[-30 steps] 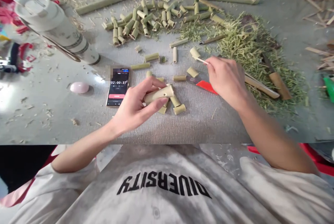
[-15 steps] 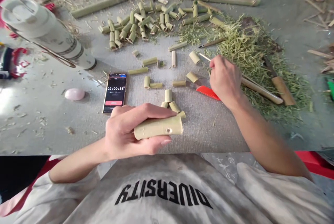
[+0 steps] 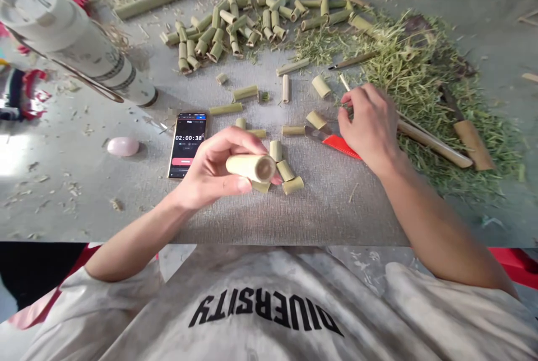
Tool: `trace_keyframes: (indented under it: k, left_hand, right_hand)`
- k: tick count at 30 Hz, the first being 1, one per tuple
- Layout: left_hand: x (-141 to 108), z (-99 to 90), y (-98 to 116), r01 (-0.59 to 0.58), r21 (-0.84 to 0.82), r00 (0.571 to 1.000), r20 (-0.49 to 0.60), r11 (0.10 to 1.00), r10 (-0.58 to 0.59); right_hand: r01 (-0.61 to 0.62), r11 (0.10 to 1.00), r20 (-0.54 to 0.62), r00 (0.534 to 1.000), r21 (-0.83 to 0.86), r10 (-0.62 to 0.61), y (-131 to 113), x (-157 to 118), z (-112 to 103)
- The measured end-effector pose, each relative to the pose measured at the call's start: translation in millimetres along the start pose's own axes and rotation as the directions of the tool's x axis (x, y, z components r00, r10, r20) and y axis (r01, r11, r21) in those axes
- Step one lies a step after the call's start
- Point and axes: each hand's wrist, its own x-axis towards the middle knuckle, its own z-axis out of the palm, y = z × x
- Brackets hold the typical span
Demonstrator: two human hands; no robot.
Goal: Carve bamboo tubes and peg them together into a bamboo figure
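A short, pale bamboo tube [image 3: 242, 166] is gripped between the fingers and thumb of my left hand [image 3: 210, 173], its round end facing me and to the right. My right hand [image 3: 372, 125] pinches a thin pale stick [image 3: 344, 83] that points up and to the left. Just left of that hand lies a knife with a red handle [image 3: 342, 147], its blade partly hidden by a small bamboo piece [image 3: 294, 130]. Cut bamboo pieces [image 3: 286, 170] lie just beyond my left hand.
A phone [image 3: 187, 145] showing a timer and a pink egg-shaped object [image 3: 123, 147] lie left. A tall white bottle [image 3: 92, 52] stands behind them. Many bamboo pieces [image 3: 216, 36] are piled at the back. Green shavings [image 3: 445, 81] and a wooden-handled tool [image 3: 474, 145] lie right.
My left hand has moved up, away from the table's front edge, and turned the tube so its end shows. The stick in my right hand points more upward. The view has shifted slightly.
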Motion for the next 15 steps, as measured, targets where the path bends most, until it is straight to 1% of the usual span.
trace_keyframes:
  k: [2, 4, 6, 10, 12, 15]
  left_hand:
    - [1.1, -6.0, -10.3, 0.051, -0.085, 0.998, -0.019, 0.995, -0.053]
    - [0.5, -8.6, -14.2, 0.067, -0.12, 0.998, -0.003, 0.99, -0.068]
    - [-0.5, -8.8, -13.8, 0.074, -0.118, 0.997, 0.01, 0.99, -0.073]
    - [-0.5, -7.7, -12.2, 0.106, -0.086, 0.994, -0.023, 0.991, -0.108]
    - [0.3, -8.4, -14.6, 0.091, -0.097, 0.996, -0.006, 0.991, -0.092]
    - [1.2, -10.2, -19.4, 0.031, -0.138, 0.997, 0.07, 0.99, -0.021]
  right_hand:
    - [-0.008, 1.0, 0.01, 1.0, 0.013, 0.008, 0.9, -0.5, 0.5]
    - [-0.004, 1.0, 0.008, 1.0, 0.026, 0.004, 2.7, -1.1, 1.5]
    - [0.01, 0.999, -0.008, 1.0, 0.048, -0.01, 5.0, -1.7, 3.2]
    - [0.019, 0.995, -0.047, 0.999, 0.095, -0.015, 8.2, -2.4, 6.6]
    - [0.021, 0.995, -0.042, 0.999, 0.102, -0.017, 8.2, -2.2, 6.9]
    - [0.009, 0.997, -0.02, 1.0, 0.075, -0.007, 6.8, -1.5, 6.0]
